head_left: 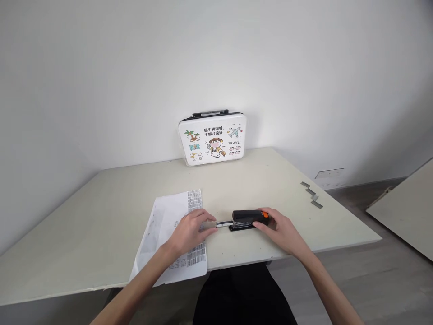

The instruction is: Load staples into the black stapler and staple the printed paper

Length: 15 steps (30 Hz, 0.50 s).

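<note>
On the table lies a black stapler (246, 216) with an orange button, its front pointing left. My right hand (279, 230) is wrapped about its rear end, thumb on the near side and fingers at the back. From the front sticks out a narrow metal staple tray (225, 223). My left hand (191, 230) pinches the outer end of this tray between thumb and fingers. A greyish piece shows between those fingers, too blurred to name. Under the left hand and forearm are printed paper sheets (164, 223), partly covered and reaching past the table's front edge.
Several grey staple strips (317, 205) lie toward the table's right edge. A white case (216, 151) with cartoon prints and a black handle stands at the back against the wall. The pale table (101, 225) ends just before my lap. A wall socket (329, 173) is at the right.
</note>
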### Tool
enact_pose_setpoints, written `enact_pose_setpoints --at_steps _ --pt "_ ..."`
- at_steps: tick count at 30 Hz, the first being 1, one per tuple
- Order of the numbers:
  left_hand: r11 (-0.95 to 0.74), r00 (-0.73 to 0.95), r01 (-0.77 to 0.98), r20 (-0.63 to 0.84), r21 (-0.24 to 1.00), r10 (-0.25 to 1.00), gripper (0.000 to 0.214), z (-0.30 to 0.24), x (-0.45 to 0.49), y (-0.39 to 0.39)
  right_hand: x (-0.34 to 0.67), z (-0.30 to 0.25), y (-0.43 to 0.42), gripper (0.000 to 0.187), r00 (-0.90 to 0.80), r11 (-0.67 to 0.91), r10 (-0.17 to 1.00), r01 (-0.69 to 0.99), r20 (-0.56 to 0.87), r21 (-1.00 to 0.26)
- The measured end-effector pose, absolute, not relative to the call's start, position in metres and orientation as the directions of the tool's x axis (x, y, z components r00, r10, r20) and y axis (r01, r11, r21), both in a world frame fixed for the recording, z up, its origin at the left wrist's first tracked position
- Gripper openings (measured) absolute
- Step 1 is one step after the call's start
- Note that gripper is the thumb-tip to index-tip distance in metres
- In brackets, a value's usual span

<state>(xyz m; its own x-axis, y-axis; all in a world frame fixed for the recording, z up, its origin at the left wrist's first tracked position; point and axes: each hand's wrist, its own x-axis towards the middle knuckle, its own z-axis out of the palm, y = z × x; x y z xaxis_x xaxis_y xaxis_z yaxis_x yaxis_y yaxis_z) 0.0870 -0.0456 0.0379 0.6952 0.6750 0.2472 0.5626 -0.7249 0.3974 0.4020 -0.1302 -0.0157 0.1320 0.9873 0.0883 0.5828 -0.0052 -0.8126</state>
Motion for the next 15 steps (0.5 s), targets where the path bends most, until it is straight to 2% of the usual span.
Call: enact_pose_setpoints --at_steps 5,11,15 --pt "-0.738 0.699 0.579 0.255 0.347 0.668 0.03 0.046 0.062 -0.049 0.403 -0.018 -0.13 0.047 0.123 -0.006 0.989 0.581 0.081 -0.814" --pt "-0.579 0.56 0.792 0.146 0.195 0.815 0.052 0.039 0.003 -0.061 0.401 -0.016 -0.131 0.046 0.139 -0.009 0.986 0.592 0.091 -0.806" --pt "-0.475 0.46 0.872 0.129 0.121 0.878 0.061 0.021 -0.035 -0.065 0.401 -0.015 -0.132 0.047 0.142 -0.002 0.984 0.601 0.105 -0.799"
